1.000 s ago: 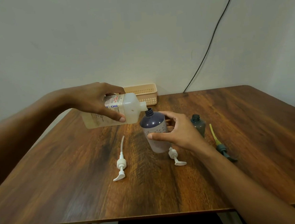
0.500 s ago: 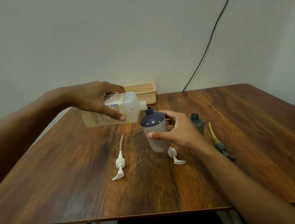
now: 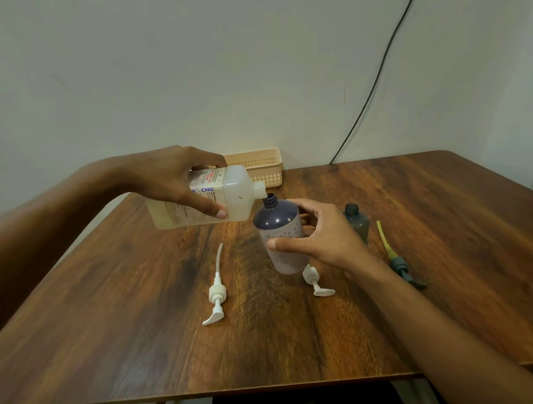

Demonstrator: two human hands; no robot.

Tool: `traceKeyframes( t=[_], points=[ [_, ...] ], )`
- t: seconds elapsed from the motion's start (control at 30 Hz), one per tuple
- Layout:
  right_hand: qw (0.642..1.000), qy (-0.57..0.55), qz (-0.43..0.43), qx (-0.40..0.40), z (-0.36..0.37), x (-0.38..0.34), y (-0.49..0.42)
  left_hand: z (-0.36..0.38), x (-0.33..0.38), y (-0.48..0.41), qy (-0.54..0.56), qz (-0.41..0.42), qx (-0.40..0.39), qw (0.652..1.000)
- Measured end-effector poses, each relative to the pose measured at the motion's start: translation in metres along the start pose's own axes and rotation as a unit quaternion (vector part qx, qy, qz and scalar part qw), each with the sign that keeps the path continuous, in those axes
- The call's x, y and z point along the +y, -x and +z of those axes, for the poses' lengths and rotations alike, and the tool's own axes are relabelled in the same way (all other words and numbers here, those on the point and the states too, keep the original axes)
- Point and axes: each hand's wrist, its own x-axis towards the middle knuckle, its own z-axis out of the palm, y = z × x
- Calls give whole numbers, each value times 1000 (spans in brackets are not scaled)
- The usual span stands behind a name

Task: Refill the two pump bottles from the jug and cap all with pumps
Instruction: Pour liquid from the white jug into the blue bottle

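Note:
My left hand [image 3: 174, 180] grips a translucent jug [image 3: 236, 194] with a printed label, tipped on its side so its spout sits just over the open neck of a dark purple bottle [image 3: 278, 229]. My right hand [image 3: 319, 239] wraps around that bottle and steadies it upright on the table. A smaller grey bottle [image 3: 357, 221] stands open just right of my right hand. Three pumps lie loose on the table: a white one with a long tube [image 3: 216, 292], a white one [image 3: 316, 282] in front of the purple bottle, and a grey one with a yellow tube [image 3: 397, 260].
A beige perforated basket [image 3: 259, 165] sits at the back of the wooden table [image 3: 451, 219] against the wall. A black cable [image 3: 376, 75] runs down the wall to the table's back edge.
The jug and both hands have held almost still. The jug's spout stays at the purple bottle's neck.

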Motion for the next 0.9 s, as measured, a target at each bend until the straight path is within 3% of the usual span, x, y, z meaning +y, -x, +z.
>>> traceKeyframes(
  t=[0.9],
  points=[
    [1000, 1, -2, 4, 1, -3, 3, -1, -2, 1, -9, 2, -4, 1000]
  ],
)
